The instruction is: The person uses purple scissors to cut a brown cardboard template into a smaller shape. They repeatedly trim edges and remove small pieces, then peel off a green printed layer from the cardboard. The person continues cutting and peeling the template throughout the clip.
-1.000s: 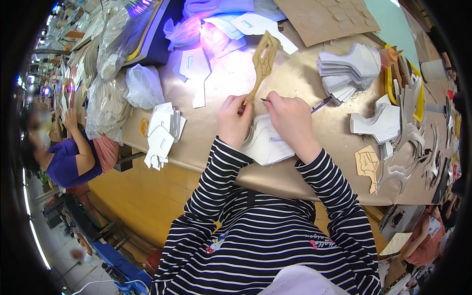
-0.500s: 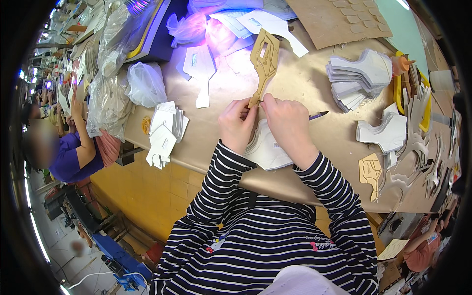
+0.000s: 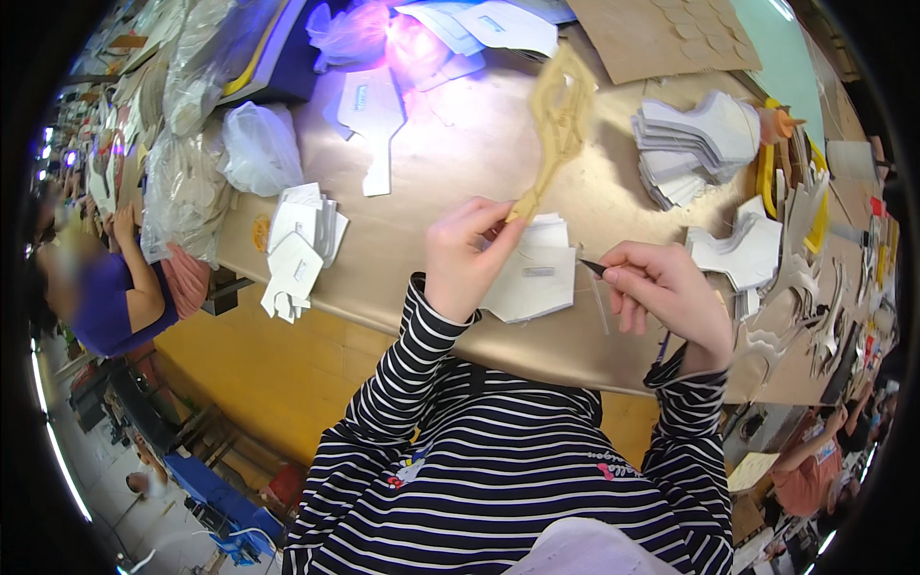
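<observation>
My left hand (image 3: pixel 470 257) pinches the narrow end of a yellowish template (image 3: pixel 558 120), long and flat with cut-out slots, its wide part raised and pointing away from me. In my right hand (image 3: pixel 661 286) is a slim pen (image 3: pixel 592 268), its dark tip pointing left toward the template's lower end but apart from it. Below and between both hands lies a stack of white cut pieces (image 3: pixel 535 287) near the table edge. Part of that stack is hidden behind my left hand.
White pieces are piled at left (image 3: pixel 292 251) and stacked at right (image 3: pixel 695 139). A brown sheet (image 3: pixel 671 38) lies at the back, with a clear plastic bag (image 3: pixel 261 149) at the left. An orange-tipped bottle (image 3: pixel 781 125) stands at right. A person in purple (image 3: pixel 101 307) is at far left.
My hands have parted: the right moved right and down, with the pen now pointing left. The template has swung slightly right in my left hand. The view has shifted a little.
</observation>
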A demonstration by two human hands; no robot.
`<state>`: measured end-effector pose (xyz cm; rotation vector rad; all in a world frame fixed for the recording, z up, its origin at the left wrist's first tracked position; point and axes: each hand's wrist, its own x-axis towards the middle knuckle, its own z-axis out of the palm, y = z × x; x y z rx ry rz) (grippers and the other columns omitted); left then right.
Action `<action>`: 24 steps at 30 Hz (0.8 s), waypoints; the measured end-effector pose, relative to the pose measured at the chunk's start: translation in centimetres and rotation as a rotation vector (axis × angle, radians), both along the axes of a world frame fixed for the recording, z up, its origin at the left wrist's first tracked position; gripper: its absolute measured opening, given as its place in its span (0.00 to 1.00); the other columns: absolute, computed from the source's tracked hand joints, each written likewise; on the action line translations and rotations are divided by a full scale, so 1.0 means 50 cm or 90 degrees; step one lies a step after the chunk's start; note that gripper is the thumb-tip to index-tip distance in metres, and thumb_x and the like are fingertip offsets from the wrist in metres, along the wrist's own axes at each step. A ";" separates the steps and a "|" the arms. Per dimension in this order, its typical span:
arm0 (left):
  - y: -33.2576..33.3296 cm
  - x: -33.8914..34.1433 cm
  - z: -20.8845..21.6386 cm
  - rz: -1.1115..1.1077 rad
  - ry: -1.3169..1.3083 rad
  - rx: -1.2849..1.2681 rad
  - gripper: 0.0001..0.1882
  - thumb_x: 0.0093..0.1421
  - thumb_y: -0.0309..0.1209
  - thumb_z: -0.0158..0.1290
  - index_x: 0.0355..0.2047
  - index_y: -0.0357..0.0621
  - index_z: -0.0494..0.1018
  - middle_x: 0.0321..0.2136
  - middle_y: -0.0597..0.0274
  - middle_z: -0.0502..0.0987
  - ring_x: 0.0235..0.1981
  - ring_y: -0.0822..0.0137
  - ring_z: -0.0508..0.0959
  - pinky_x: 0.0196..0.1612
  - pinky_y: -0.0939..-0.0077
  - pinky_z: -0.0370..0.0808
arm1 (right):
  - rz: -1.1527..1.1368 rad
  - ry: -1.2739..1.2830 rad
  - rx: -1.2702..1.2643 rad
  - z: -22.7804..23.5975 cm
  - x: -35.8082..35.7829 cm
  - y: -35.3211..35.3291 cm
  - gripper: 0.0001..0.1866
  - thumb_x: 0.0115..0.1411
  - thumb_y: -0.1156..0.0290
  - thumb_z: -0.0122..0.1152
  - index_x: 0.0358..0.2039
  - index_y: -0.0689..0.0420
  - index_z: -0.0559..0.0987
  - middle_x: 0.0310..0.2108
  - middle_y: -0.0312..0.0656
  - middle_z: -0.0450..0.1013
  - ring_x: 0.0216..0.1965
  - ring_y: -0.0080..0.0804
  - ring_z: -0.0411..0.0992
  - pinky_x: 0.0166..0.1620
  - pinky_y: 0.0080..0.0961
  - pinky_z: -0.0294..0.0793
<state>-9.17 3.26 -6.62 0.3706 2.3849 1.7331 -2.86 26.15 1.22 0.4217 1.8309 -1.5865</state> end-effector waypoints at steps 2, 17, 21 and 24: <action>0.035 0.013 0.004 -0.060 0.017 -0.022 0.08 0.54 0.21 0.59 0.36 0.33 0.79 0.25 0.57 0.78 0.26 0.69 0.78 0.31 0.79 0.73 | -0.159 -0.042 -0.173 -0.052 0.036 0.009 0.11 0.66 0.70 0.52 0.38 0.65 0.76 0.16 0.36 0.72 0.14 0.19 0.70 0.17 0.11 0.64; 0.127 0.066 -0.035 -0.078 0.252 -0.326 0.08 0.53 0.32 0.59 0.33 0.45 0.79 0.27 0.67 0.77 0.35 0.64 0.74 0.58 0.55 0.57 | -0.207 0.233 0.311 -0.147 0.099 -0.020 0.10 0.59 0.66 0.57 0.35 0.56 0.81 0.18 0.45 0.76 0.19 0.38 0.74 0.25 0.32 0.71; 0.138 0.062 -0.046 -0.067 0.261 -0.362 0.09 0.53 0.34 0.60 0.34 0.46 0.79 0.30 0.68 0.78 0.40 0.62 0.73 0.62 0.48 0.53 | -0.149 0.302 0.425 -0.135 0.064 -0.025 0.08 0.57 0.66 0.58 0.32 0.56 0.80 0.16 0.45 0.73 0.17 0.41 0.71 0.23 0.33 0.68; 0.141 0.065 -0.051 -0.053 0.284 -0.381 0.09 0.53 0.34 0.60 0.33 0.47 0.79 0.30 0.68 0.78 0.43 0.62 0.73 0.62 0.46 0.51 | -0.135 0.328 0.472 -0.140 0.051 -0.030 0.08 0.57 0.66 0.58 0.30 0.55 0.80 0.18 0.45 0.75 0.20 0.46 0.72 0.25 0.37 0.70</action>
